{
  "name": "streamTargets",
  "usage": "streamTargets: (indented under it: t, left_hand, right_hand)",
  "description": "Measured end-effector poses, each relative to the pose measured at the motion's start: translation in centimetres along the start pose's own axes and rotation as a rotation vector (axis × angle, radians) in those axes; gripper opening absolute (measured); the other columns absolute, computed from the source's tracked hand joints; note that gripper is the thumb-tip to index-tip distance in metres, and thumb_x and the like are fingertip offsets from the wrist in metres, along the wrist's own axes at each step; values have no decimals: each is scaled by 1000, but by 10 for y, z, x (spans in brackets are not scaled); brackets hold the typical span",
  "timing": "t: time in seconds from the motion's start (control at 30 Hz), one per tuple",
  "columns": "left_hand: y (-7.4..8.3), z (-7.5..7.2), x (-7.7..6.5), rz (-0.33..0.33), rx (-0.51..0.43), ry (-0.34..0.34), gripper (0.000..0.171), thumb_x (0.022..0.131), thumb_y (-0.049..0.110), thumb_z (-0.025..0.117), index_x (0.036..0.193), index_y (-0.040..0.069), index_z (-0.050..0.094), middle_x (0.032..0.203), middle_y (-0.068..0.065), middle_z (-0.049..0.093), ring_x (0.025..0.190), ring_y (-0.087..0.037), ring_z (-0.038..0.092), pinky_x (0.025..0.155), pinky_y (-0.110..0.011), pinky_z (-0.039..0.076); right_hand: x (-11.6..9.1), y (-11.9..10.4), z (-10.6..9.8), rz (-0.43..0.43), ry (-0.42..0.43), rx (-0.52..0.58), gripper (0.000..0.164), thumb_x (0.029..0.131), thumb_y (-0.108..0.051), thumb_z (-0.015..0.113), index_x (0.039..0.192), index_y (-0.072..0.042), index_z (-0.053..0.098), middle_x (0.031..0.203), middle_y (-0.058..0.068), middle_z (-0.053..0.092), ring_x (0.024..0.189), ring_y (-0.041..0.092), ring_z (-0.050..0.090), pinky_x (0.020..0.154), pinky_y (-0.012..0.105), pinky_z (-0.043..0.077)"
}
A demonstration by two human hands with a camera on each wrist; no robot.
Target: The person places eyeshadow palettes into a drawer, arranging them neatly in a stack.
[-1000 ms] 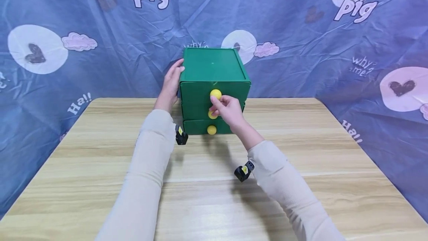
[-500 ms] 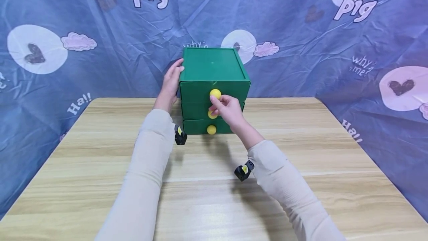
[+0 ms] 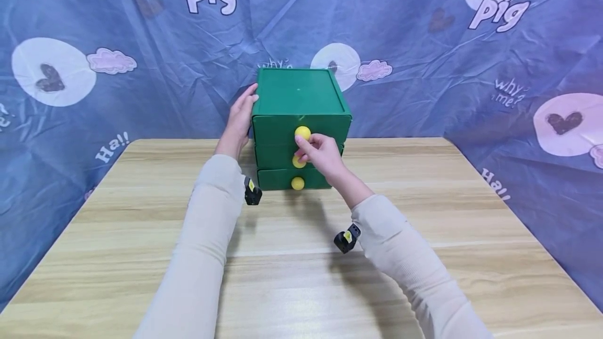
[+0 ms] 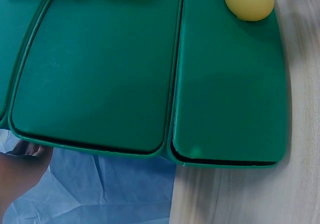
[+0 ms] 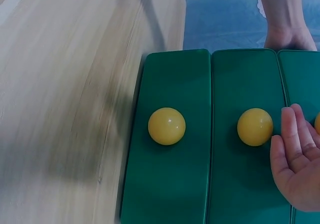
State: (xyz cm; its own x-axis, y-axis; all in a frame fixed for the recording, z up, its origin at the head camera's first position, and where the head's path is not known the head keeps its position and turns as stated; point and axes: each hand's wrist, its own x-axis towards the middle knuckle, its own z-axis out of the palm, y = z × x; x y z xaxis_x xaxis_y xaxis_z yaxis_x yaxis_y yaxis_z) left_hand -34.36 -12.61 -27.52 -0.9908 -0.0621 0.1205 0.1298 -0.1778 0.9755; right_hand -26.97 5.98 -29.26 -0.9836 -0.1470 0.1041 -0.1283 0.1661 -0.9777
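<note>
A green three-drawer cabinet (image 3: 301,90) stands toward the back of the wooden table. Each drawer front carries one round yellow knob: the top knob (image 3: 303,132), the middle knob (image 3: 298,161) and the bottom knob (image 3: 298,183). My right hand (image 3: 322,157) pinches the top knob between thumb and forefinger, its other fingers hanging in front of the middle knob. In the right wrist view these fingers (image 5: 294,139) partly cover the top knob. My left hand (image 3: 240,116) rests against the cabinet's left side, fingers extended near the upper edge; its palm is hidden.
The light wooden table (image 3: 282,286) extends around the cabinet and under both forearms. Behind and beside it hangs a blue printed cloth (image 3: 188,67). Black cameras sit on both wrists, the left camera (image 3: 253,191) and the right camera (image 3: 347,238).
</note>
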Motion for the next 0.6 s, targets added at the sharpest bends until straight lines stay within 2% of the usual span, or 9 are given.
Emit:
streamTargets:
  t: [0.13,0.23,0.4,0.5,0.6]
  left_hand:
    - [1,-1,0,-2,13,0,39,88,21,44,127,24,45,132,6,33,114,-9,32,90,-25,29]
    - [3,-3,0,1,54,-13,39,89,23,44,128,24,44,133,6,32,116,-9,30,92,-25,28]
    - [8,-7,0,19,247,-60,41,91,30,41,132,26,37,136,8,28,121,-6,22,96,-24,21]
    - [13,-10,-2,33,364,-94,44,91,34,38,134,23,32,137,7,25,123,-7,19,97,-22,18]
    - [17,-15,-4,71,473,-122,48,92,35,35,136,17,28,139,1,22,124,-9,17,97,-21,17]
  right_hand:
    - [0,0,0,9,-23,-14,38,85,-28,54,93,9,55,72,15,60,62,23,57,68,30,47]
    - [-1,-2,0,41,-82,-60,41,86,-32,50,97,7,55,75,15,60,64,23,57,70,31,47]
    - [-7,-9,1,84,-269,-208,49,89,-38,43,110,6,50,90,16,60,79,27,57,78,36,43]
    - [-11,-15,3,18,-353,-284,48,89,-36,43,113,4,50,100,17,57,88,29,55,81,37,41]
    - [-13,-24,4,-106,-351,-376,45,88,-35,45,115,0,51,103,12,57,91,21,54,79,32,42]
